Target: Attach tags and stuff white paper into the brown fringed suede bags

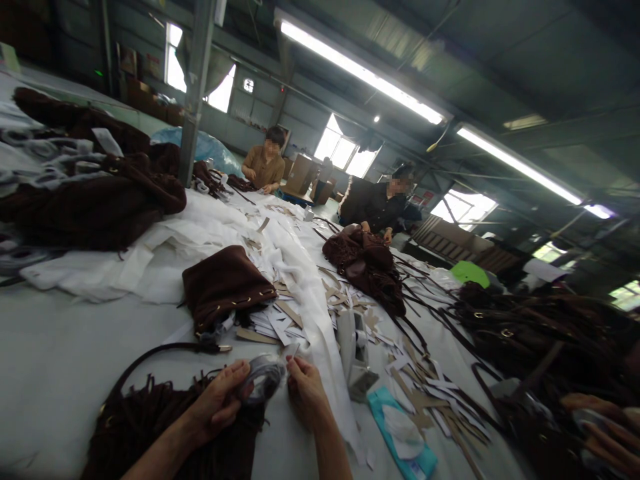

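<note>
From the head camera's view, I see the person's left hand (225,397) closed around a clear, shiny roll (263,380), gripping it by its near side. The right hand (306,390) is just beside it, thumb and fingers pinched on a small pale strip (291,349). The roll sits between the two hands, above the edge of a brown fringed bag (165,427) that lies under the left forearm, its strap (160,348) curving up and ending near the left hand.

Beyond the hands, a plain brown bag (227,287) lies on the white table (45,373), next to scattered paper and card strips (290,312). To the right stand a grey tape dispenser (357,360) and, nearer, a blue packet (400,437) with white tissue on it. Across the table, a co-worker in dark clothes (383,207) has both hands at a brown bundle (363,257); another in a brown shirt (263,167) is farther back.
</note>
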{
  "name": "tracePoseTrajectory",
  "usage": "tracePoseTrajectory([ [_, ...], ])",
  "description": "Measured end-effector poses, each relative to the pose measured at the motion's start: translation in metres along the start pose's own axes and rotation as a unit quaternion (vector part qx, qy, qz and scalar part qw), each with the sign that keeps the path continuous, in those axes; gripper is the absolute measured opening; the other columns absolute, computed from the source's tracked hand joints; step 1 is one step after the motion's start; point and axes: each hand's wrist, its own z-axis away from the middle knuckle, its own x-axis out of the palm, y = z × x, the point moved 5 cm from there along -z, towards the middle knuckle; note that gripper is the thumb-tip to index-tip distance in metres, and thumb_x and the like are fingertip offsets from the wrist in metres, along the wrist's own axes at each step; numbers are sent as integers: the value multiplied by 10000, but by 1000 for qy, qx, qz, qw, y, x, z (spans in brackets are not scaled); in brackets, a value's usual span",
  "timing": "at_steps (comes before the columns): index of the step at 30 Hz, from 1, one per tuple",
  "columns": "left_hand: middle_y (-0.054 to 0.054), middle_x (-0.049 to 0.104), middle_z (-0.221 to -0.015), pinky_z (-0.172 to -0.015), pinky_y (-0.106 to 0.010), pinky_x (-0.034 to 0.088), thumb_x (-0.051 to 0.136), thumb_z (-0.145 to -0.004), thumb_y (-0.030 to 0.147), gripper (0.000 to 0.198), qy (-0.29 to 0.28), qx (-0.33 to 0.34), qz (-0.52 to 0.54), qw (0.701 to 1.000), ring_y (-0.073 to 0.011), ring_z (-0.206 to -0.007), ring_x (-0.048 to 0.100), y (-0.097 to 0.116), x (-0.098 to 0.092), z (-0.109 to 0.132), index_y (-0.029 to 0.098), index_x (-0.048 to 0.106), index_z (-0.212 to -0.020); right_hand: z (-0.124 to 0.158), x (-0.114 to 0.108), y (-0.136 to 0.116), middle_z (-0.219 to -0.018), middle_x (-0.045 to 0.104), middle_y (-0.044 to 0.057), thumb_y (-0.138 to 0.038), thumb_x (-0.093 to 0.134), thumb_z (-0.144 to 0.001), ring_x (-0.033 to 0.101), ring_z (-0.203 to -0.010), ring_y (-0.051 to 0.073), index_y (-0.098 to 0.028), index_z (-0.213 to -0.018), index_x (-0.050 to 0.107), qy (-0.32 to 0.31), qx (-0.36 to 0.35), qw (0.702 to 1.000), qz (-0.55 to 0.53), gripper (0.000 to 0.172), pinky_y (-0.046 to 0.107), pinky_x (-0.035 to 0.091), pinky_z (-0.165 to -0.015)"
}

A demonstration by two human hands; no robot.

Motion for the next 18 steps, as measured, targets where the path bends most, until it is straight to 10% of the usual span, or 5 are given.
tracePoseTrajectory([
  [12, 73, 584, -636, -264, -96, 81, 632, -813, 446, 321, 21, -7, -11, 1000, 49, -220, 247, -2, -1, 4, 189, 445, -765, 15, -12, -11, -795, 661, 53, -559, 627, -703, 561, -568, 136, -134, -1034, 644, 141, -95, 973, 159, 540, 258, 434, -531],
  [18, 81, 570, -618, -252, -82, 106, 649, -801, 460, 352, 10, -23, -13, 1000, 55, -214, 241, -5, -5, 6, 179, 447, -736, 96, -134, -41, -801, 692, 114, -573, 433, -801, 606, -773, 258, -156, -821, 686, 376, -116, 852, 345, 488, 342, 448, -719],
])
